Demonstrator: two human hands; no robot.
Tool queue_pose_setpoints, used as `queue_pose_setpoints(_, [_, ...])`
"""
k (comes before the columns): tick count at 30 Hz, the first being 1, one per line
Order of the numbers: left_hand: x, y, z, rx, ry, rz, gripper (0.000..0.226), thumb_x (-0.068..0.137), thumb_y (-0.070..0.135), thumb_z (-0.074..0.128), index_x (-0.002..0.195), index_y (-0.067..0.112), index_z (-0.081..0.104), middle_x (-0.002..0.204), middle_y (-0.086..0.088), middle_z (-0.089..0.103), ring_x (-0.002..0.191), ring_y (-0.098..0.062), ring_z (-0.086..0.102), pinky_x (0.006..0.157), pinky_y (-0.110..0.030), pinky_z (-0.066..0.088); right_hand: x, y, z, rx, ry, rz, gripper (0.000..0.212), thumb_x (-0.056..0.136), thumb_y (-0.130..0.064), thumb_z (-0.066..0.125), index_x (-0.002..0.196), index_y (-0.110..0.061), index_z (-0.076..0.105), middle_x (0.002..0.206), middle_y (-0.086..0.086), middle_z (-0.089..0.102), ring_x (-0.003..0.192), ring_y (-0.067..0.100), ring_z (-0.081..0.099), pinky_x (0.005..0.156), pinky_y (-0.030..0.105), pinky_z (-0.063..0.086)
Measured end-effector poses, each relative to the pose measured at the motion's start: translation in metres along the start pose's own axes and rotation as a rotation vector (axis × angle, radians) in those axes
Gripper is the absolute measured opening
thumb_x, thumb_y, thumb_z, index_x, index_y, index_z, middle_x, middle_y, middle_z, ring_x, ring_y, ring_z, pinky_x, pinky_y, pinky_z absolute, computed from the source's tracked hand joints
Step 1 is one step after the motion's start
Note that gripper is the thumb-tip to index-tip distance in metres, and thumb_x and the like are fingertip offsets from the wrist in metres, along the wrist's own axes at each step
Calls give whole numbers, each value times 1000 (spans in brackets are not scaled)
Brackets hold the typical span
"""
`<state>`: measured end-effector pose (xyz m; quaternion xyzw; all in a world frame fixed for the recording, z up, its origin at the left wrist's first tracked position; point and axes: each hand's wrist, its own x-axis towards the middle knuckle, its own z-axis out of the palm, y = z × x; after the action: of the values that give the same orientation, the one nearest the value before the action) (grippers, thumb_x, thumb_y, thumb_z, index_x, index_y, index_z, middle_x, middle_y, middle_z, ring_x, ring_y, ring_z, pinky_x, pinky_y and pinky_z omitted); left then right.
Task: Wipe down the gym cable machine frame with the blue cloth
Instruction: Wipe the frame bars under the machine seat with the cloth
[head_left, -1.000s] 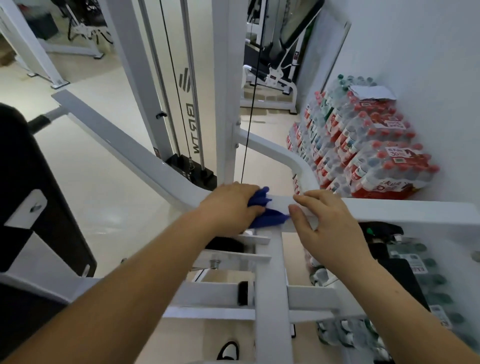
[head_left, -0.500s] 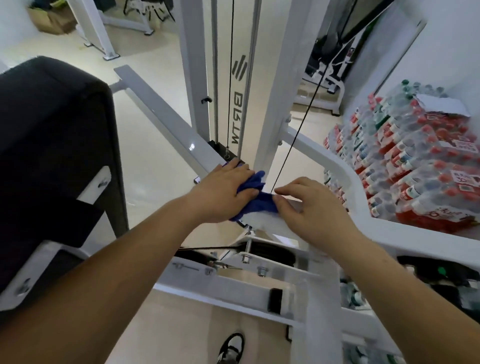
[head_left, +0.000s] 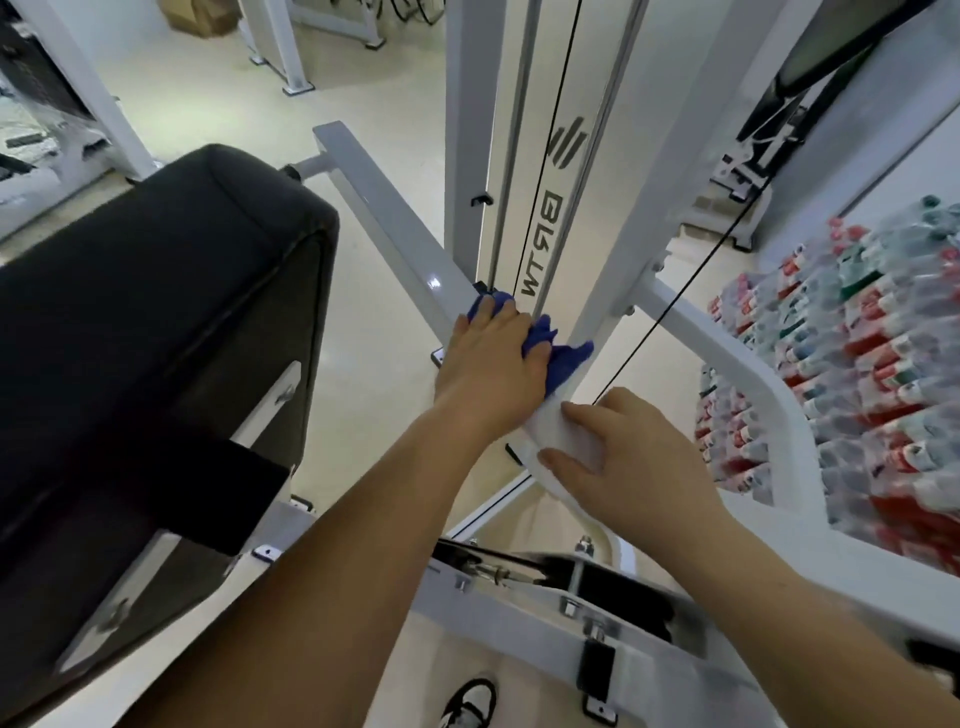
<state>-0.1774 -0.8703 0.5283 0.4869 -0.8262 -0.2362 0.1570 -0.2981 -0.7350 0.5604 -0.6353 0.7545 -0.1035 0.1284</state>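
Frame beam runs up-left ahead of us
Left hand (head_left: 488, 358) lies flat, pressing the blue cloth (head_left: 566, 358) onto the frame (head_left: 384, 228); right hand (head_left: 634, 457), nearer us, curls round it.

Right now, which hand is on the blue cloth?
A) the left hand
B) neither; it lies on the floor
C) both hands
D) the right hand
A: the left hand presses the blue cloth onto the white frame, while the right hand grips the frame bare.
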Motion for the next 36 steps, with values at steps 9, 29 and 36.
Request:
queue_pose_setpoints(9, [33,-20,-12,-22,126,-109,41,107,36,37,140,17,52,159,-4,37,151,-23,20,123,-35,9,4,8,-2,111,-19,68,61,85,-64,69,137,-32,64,102,-14,52,99,10,54,87,36,52])
queue_pose_setpoints(29, [-61,3,27,-507,141,-151,77,107,40,40,161,19,-10,169,4,-18,155,-11,-13,127,-32,1,-4,9,7,149,92,37,47,85,-61,70,123,-33,73,91,-16,54,91,9,53,80,34,50])
queue_pose_setpoints(36, [-16,-18,28,-635,208,-301,73,101,49,41,159,26,3,166,-13,16,148,-33,31,119,-51,34,-7,9,11,154,99,56,56,86,-59,70,133,-28,68,92,-17,51,92,9,53,81,32,50])
